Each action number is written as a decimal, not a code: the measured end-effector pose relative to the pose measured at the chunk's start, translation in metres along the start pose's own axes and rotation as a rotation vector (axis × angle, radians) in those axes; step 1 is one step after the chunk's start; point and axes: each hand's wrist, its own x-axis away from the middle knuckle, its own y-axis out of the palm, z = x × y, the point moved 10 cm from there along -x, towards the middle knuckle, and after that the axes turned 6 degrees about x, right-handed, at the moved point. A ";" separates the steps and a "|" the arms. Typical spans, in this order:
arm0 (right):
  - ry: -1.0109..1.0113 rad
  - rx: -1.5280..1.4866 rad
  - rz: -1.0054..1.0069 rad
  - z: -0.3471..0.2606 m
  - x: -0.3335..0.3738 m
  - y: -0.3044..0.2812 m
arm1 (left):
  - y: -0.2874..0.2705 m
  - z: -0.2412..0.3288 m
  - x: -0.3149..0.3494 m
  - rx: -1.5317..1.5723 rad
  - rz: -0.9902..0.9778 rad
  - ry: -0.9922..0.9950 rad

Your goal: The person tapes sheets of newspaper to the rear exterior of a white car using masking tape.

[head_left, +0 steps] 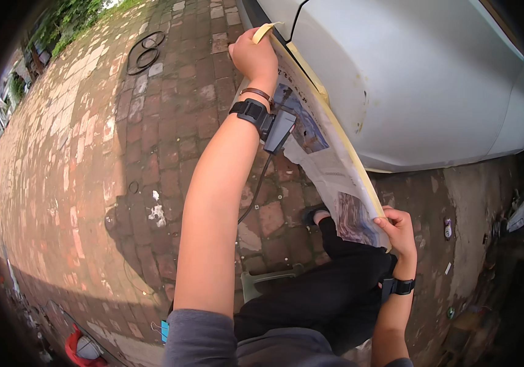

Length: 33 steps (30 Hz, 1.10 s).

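A long sheet of newspaper (320,165) hangs between my hands, a strip of yellowish masking tape (352,153) running along its upper right edge. My left hand (256,58) is closed on the far end of the taped edge, close to the car. A loose tail of tape curls up over its fingers. The near corner is pinched by my right hand (398,229), thumb on top, above my knee. To the right stands a pale silver car body (421,79), with more tape along its lower edge near the sheet's far half.
My legs in black trousers (311,300) are bent over a pale green stool (268,281). Around lies brick paving (170,153). A black cable loop (145,54) rests at the far left, a can (448,229) at the right, and a red item (78,348) at the lower left.
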 end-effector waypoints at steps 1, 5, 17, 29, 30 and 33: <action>0.017 -0.023 0.029 0.006 0.000 -0.004 | 0.002 0.005 0.002 -0.052 0.017 0.016; 0.050 -0.009 0.038 0.018 -0.001 -0.012 | 0.011 0.019 0.013 -0.186 0.074 0.065; 0.034 0.015 0.056 0.020 -0.007 -0.027 | 0.029 0.005 0.029 -0.291 0.136 0.096; 0.046 0.036 0.092 0.016 -0.004 -0.032 | -0.011 -0.073 -0.005 0.481 0.270 -0.535; 0.034 0.047 0.093 0.011 -0.004 -0.031 | -0.021 -0.087 0.007 0.724 0.444 -0.715; 0.050 0.068 0.096 0.014 0.002 -0.033 | -0.040 -0.079 -0.010 0.982 0.321 -0.628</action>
